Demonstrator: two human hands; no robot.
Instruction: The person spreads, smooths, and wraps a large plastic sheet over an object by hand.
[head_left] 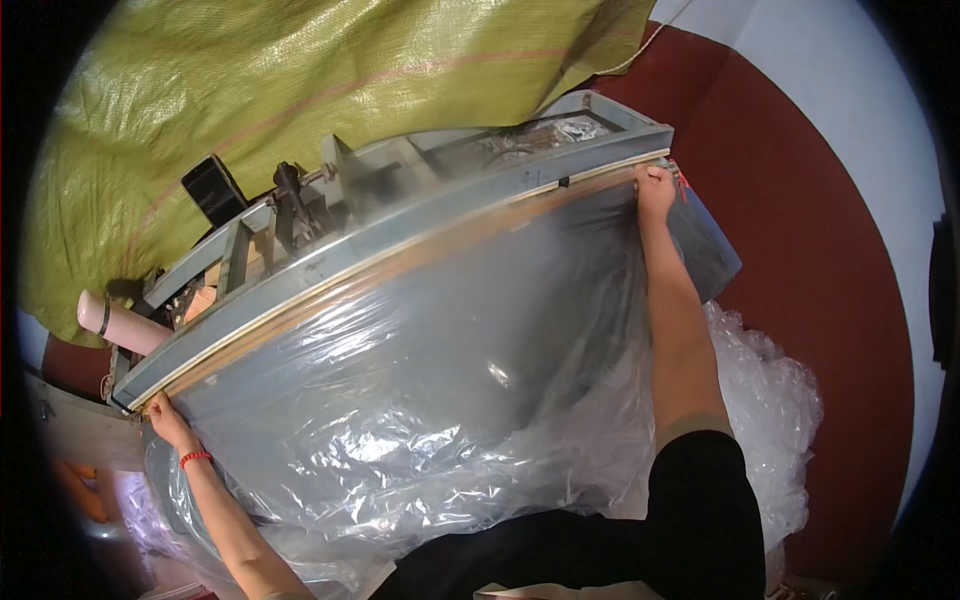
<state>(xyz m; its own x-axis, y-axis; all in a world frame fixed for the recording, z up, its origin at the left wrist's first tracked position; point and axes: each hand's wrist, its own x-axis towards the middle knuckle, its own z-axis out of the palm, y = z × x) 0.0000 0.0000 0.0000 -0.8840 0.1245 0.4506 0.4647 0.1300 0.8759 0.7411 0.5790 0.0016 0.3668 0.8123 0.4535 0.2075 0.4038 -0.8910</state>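
A wide sheet of clear plastic film (400, 360) hangs from a long grey metal frame (400, 235) and spreads toward my body. At the frame's left end, my left hand (170, 420) is closed on the film's upper edge; a red bracelet circles that wrist. My right hand (655, 188) pinches the same edge near the frame's right end. Between the two hands the film is drawn fairly taut along a pale strip (480, 215) on the frame's front. Lower down it lies wrinkled and shiny.
Behind the frame hangs a yellow-green woven tarp (350, 70). A phone (213, 190) leans there, and a pink bottle (120, 322) rests at the frame's left end. More crumpled plastic (765, 420) is heaped at right, beside the red-brown wall section (830, 300).
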